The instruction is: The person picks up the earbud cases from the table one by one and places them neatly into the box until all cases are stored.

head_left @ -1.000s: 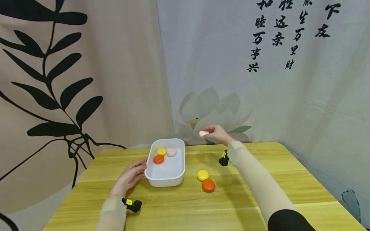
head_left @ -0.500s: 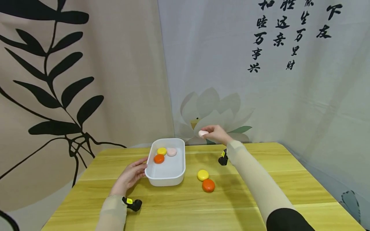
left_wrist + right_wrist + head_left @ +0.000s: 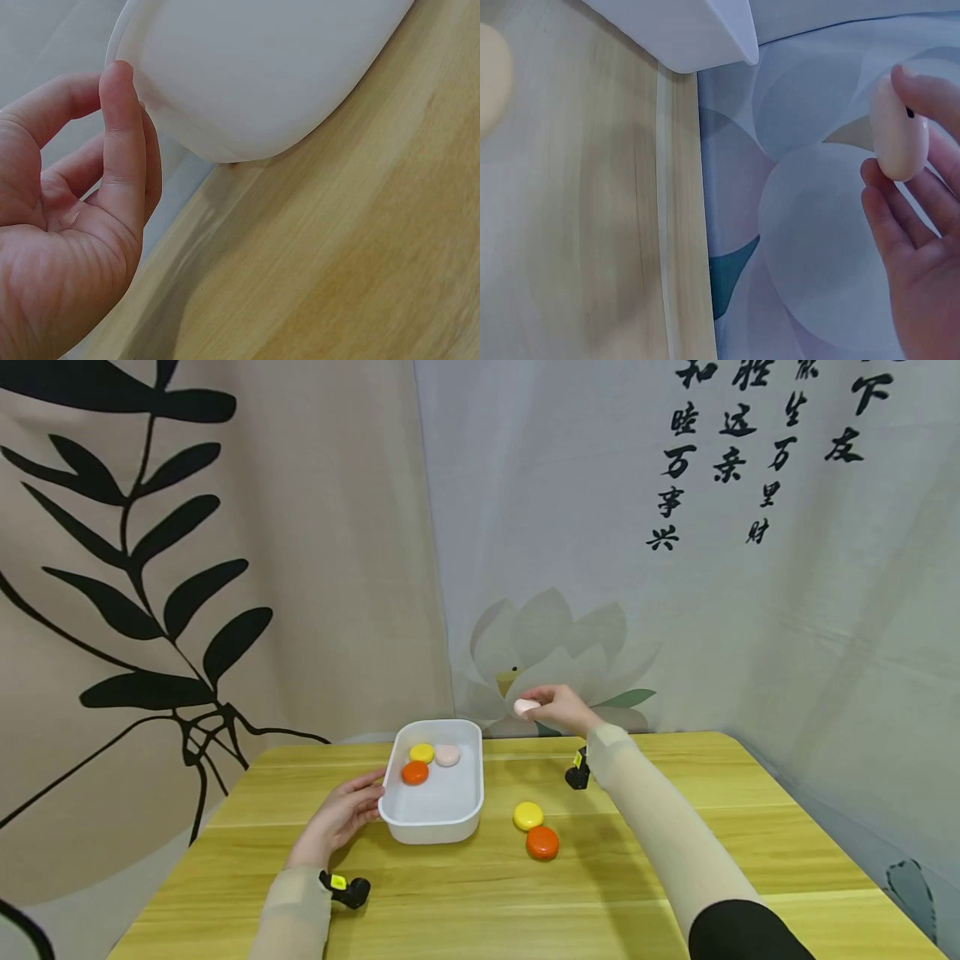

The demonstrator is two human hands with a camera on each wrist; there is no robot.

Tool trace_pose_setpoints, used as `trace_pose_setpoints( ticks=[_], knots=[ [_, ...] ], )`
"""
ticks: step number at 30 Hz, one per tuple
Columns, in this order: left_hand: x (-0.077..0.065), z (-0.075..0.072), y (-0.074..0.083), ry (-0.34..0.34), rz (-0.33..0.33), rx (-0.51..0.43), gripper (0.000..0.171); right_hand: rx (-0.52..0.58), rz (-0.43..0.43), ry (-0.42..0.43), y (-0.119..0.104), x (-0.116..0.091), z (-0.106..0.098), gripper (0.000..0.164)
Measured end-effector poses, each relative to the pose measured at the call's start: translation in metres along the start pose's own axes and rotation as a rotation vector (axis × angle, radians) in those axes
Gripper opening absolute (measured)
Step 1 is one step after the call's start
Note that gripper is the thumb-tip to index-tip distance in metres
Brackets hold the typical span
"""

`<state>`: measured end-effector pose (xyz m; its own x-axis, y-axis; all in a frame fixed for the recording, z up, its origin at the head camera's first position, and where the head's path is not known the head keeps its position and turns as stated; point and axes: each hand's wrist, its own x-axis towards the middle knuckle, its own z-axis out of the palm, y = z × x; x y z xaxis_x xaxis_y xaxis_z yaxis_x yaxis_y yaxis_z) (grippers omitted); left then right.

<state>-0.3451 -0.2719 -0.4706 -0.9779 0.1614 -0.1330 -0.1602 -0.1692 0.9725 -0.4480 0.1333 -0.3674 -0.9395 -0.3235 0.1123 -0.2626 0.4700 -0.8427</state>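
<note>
Right hand pinches a pale pink disc; left hand touches the white container.
Compared with the earlier head frames, the contents and both hand contacts are unchanged; the held disc is marginally nearer the container. The disc is smooth, rounded and glossy, located right of frame centre, between the right thumb above and the fingers below, which are closed to its thickness. The left fingers, spread and slightly bent, rest on the container's outer wall. The container has rounded corners and stands on a wood-grain counter.
</note>
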Motion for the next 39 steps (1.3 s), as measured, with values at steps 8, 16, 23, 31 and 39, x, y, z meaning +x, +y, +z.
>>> trace_pose_setpoints(
  ticks=[8, 16, 23, 31, 39],
  knots=[
    [-0.001, 0.001, 0.002, 0.017, 0.010, 0.025, 0.055, 0.017, -0.017, -0.005, 0.000, 0.002, 0.001, 0.043],
    [-0.002, 0.000, 0.001, 0.029, 0.028, 0.071, 0.057, 0.003, -0.038, -0.018, 0.004, 0.008, 0.003, 0.043],
    [-0.001, 0.001, 0.002, 0.050, 0.026, 0.075, 0.057, 0.009, -0.024, -0.022, 0.002, 0.009, 0.005, 0.043],
    [0.000, 0.001, 0.003, 0.045, 0.020, 0.078, 0.058, 0.015, -0.023, -0.026, -0.005, 0.013, 0.005, 0.043],
    [-0.001, 0.002, 0.002, 0.030, 0.023, 0.054, 0.058, 0.030, -0.049, -0.043, -0.009, 0.014, 0.007, 0.042]
  ],
)
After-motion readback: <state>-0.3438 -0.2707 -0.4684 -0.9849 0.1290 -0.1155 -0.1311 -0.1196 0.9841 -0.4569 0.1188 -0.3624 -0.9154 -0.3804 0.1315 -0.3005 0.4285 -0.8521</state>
